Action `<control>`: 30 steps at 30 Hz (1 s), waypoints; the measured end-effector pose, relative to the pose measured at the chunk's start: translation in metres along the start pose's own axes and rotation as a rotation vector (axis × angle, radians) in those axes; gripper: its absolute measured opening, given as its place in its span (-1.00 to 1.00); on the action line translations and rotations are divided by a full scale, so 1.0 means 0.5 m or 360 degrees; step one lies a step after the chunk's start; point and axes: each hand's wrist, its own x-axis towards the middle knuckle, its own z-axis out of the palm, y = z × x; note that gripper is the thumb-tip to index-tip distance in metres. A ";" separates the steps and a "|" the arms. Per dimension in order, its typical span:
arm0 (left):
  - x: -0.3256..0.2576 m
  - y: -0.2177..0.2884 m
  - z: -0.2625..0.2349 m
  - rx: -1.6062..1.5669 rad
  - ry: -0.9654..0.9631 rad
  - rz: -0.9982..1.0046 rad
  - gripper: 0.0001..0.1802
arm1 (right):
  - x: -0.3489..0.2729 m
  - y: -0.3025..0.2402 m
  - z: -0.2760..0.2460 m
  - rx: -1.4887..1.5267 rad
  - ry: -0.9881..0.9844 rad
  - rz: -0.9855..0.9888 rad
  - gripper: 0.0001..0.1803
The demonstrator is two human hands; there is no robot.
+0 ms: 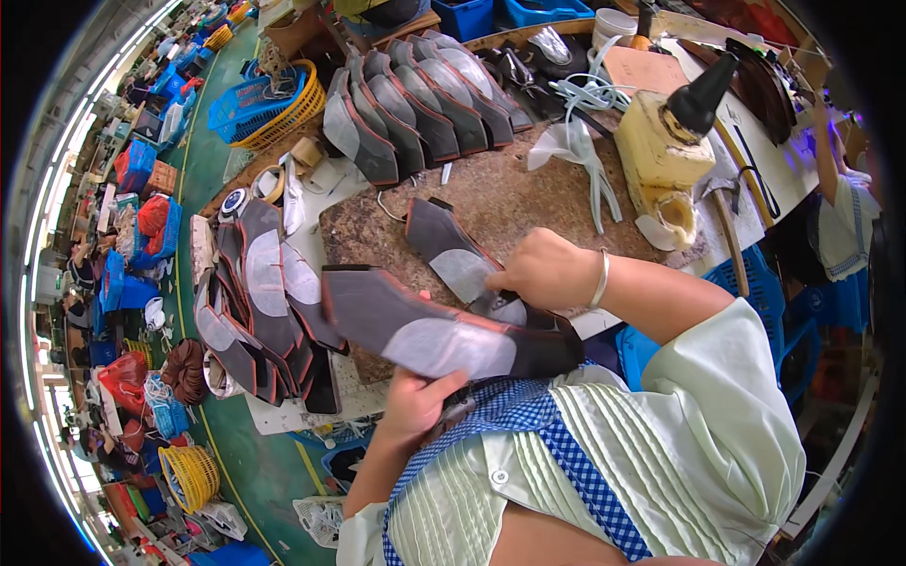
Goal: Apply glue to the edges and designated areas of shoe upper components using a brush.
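Note:
My left hand (420, 404) grips a dark grey shoe upper piece (377, 311) from below, thumb across its pale patch. The piece has orange-red edges and is slightly blurred, raised in front of my body. Just beyond it, my right hand (555, 269) is closed, its fingertips pinching the near end of a second shoe upper piece (444, 241). That one lies slanted on a worn brown board (363, 222). Part of its near end is hidden behind my fingers and the raised piece.
Overlapping upper pieces (373, 113) stand in a row at the back; another stack (264, 274) lies left. On the right are a yellowish glue bottle (651, 141) with a black nozzle, a hammer (731, 241) and white strips (585, 170). Baskets (307, 104) stand beyond the table.

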 end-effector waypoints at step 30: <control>0.437 0.095 -0.182 0.1489 0.0185 0.0143 -0.81 | -0.351 0.129 -0.063 0.0095 0.1341 0.1278 -0.82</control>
